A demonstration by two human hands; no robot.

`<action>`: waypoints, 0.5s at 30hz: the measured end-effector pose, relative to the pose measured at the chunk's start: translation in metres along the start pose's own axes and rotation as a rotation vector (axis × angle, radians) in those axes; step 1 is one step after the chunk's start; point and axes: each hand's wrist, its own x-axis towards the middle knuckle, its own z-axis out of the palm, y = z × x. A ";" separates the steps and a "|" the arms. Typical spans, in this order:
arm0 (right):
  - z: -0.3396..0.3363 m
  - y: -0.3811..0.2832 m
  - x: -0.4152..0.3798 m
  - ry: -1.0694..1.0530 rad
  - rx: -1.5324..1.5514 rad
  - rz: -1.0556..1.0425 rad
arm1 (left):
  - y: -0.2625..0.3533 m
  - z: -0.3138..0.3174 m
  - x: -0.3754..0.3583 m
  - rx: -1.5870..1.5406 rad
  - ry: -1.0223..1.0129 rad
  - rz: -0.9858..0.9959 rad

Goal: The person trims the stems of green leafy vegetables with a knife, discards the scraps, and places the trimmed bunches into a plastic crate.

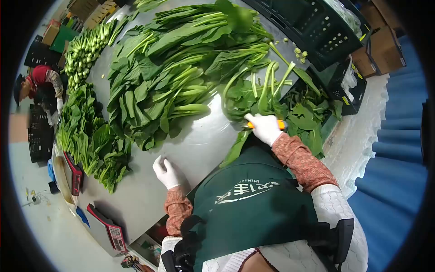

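My right hand (265,129), in a white glove, is closed around an orange utility knife (282,124); its blade cannot be made out. Just beyond that hand lie loose leaves and cut stalks (267,93) at the table's right edge. My left hand (166,172), also gloved, rests at or just above the bare metal near the front edge, fingers loosely bent and apart, holding nothing. Closest to it is the large heap of leafy greens (149,99), whose pale stems (192,109) point right.
Smaller greens (90,136) and bok choy (84,56) line the far left of the metal table (149,199). Red scales (108,229) stand at its edge. Crates (312,27) and a leaf-filled bin (308,115) are at right. Another person (43,84) works at far left.
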 end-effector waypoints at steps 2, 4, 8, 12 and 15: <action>-0.006 0.030 -0.022 0.067 -0.023 0.119 | 0.000 0.012 -0.004 -0.064 -0.076 0.015; -0.013 0.067 -0.048 0.120 -0.020 0.238 | 0.004 0.020 -0.005 -0.069 -0.105 0.007; -0.025 0.133 -0.114 0.051 -0.130 0.621 | -0.017 0.021 -0.005 -0.156 -0.106 -0.066; -0.043 0.159 -0.148 0.078 -0.140 0.809 | -0.013 0.021 -0.005 -0.190 -0.110 -0.081; -0.068 0.138 -0.118 0.277 0.051 0.697 | -0.010 0.023 -0.003 -0.039 -0.131 0.005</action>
